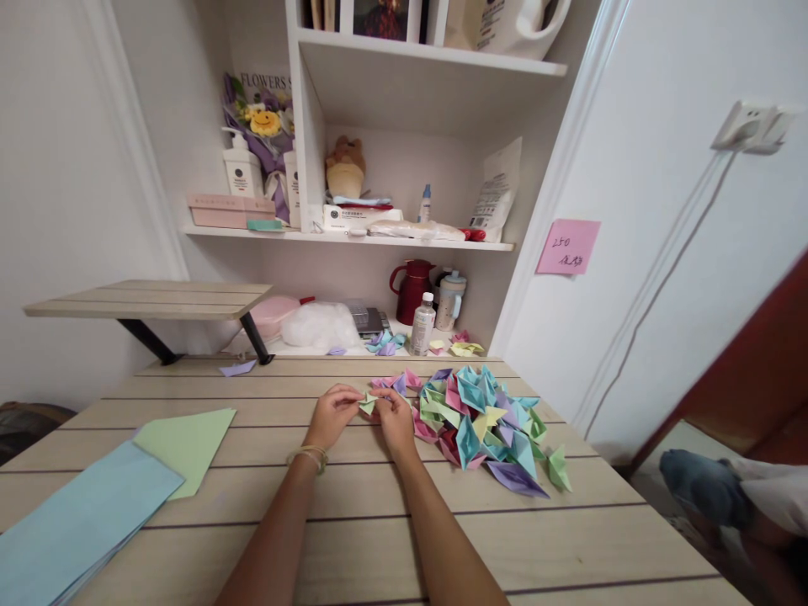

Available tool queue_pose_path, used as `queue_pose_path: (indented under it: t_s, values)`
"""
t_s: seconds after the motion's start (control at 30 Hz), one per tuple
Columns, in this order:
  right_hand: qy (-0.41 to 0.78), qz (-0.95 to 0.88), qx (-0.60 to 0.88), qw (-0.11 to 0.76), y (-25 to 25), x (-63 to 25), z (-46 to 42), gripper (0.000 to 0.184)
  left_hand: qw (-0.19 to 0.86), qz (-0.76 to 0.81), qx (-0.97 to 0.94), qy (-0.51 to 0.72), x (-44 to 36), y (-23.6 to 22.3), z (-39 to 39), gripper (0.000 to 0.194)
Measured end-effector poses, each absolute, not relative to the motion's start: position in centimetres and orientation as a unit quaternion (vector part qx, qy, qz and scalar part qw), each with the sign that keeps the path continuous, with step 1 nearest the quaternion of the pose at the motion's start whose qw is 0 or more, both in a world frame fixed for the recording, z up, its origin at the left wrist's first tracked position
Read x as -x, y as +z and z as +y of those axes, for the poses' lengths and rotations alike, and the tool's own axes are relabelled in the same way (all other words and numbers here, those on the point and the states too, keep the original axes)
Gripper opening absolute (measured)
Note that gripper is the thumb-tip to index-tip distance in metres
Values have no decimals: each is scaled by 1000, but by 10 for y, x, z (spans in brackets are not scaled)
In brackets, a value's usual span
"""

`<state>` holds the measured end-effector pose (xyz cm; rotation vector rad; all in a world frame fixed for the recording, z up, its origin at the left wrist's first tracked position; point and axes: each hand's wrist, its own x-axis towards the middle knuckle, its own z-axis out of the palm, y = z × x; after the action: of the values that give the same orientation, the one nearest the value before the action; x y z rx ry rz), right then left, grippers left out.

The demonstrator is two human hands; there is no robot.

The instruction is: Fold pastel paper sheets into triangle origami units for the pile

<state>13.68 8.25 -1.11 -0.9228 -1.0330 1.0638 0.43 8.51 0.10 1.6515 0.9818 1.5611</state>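
Both hands meet over the middle of the wooden table (353, 539). My left hand (332, 416) and my right hand (395, 420) pinch a small pale green folded paper piece (368, 403) between their fingertips. A bracelet sits on my left wrist. Just right of my right hand lies a pile of folded paper pieces (483, 425) in teal, pink, green, yellow and purple. To the left rest a flat light green paper sheet (186, 442) and a stack of light blue sheets (76, 522).
A small raised shelf board (151, 299) stands at the table's back left. Behind it are a red jug (411, 290), a clear bottle (422, 325), a white bag (319, 326) and shelves of bottles. A pink note (567, 246) is stuck on the right wall.
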Motion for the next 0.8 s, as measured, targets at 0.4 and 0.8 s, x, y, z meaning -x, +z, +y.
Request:
queue_pose_path:
  t_s: [0.4, 0.8]
  values:
    - [514, -466, 326, 642, -13, -133, 83, 42, 401, 373, -585, 598, -4, 7, 81, 21]
    - [496, -491, 339, 631, -17, -134, 83, 53, 431, 406, -577, 562, -7, 0, 87, 22]
